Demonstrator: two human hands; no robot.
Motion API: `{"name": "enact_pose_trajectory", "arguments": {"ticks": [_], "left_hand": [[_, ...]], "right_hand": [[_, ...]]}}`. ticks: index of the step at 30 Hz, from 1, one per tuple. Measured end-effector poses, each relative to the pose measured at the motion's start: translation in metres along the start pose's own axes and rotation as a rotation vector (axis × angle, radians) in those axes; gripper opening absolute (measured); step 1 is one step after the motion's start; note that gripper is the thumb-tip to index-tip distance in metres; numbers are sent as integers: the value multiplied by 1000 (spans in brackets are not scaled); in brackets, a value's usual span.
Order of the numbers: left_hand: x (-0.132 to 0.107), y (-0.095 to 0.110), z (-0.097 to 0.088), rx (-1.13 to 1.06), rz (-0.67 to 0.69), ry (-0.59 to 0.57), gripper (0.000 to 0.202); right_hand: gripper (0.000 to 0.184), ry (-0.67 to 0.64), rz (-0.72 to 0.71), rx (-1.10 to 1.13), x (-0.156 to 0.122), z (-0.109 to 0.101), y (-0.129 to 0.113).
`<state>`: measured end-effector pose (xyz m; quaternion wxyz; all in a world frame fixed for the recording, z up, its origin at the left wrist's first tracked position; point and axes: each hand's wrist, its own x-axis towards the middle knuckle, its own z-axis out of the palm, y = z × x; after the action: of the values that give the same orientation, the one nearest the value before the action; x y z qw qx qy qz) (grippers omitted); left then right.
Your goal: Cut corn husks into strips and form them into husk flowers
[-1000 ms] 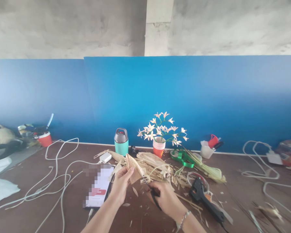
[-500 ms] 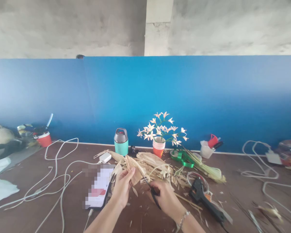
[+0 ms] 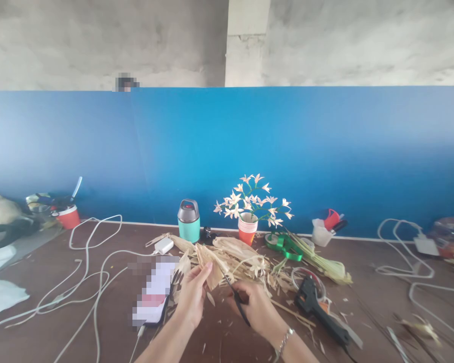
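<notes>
My left hand [image 3: 193,288] pinches a dry, pale corn husk [image 3: 213,277] between thumb and fingers. Closed around the black handles of a pair of scissors [image 3: 242,308] is my right hand [image 3: 252,302]. The blades point up and left, at the right edge of the held husk; whether they touch it I cannot tell. A heap of dry husks [image 3: 245,252] lies just beyond both hands. Behind the heap, white husk flowers [image 3: 234,200] on green stems stand in a stack of paper cups [image 3: 247,229].
A phone [image 3: 155,292] lies left of my left hand, white cables [image 3: 96,297] beyond it. A turquoise flask [image 3: 189,224] stands behind. To the right are green ribbon [image 3: 287,247], a bundle of stalks [image 3: 325,264] and a black glue gun [image 3: 318,310]. A blue partition [image 3: 196,146] closes the back.
My hands and the husk have barely moved; the scissors have shifted very slightly. Behind the partition, more of a person's head now shows above its top edge.
</notes>
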<state>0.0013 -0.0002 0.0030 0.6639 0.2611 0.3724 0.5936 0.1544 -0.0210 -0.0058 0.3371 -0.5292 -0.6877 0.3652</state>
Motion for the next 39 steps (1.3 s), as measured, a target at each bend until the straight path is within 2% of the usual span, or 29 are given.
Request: {"name": "enact_pose_trajectory", "arguments": {"ticks": [5, 16, 23, 30, 35, 39], "left_hand": [[-1, -2, -1, 14, -7, -30, 30], [-2, 0, 2, 5, -37, 46, 30], [-2, -2, 0, -42, -12, -50, 28], [4, 1, -5, -59, 33, -25, 34], [8, 7, -8, -59, 105, 33, 35], [9, 9, -9, -21, 174, 23, 37]], "right_hand": [[11, -11, 0, 32, -1, 3, 2], [11, -19, 17, 60, 1, 6, 5], [11, 0, 29, 66, 0, 6, 3], [19, -124, 182, 234, 0, 5, 4], [26, -237, 189, 353, 0, 1, 15], [32, -297, 197, 481, 0, 3, 19]]}}
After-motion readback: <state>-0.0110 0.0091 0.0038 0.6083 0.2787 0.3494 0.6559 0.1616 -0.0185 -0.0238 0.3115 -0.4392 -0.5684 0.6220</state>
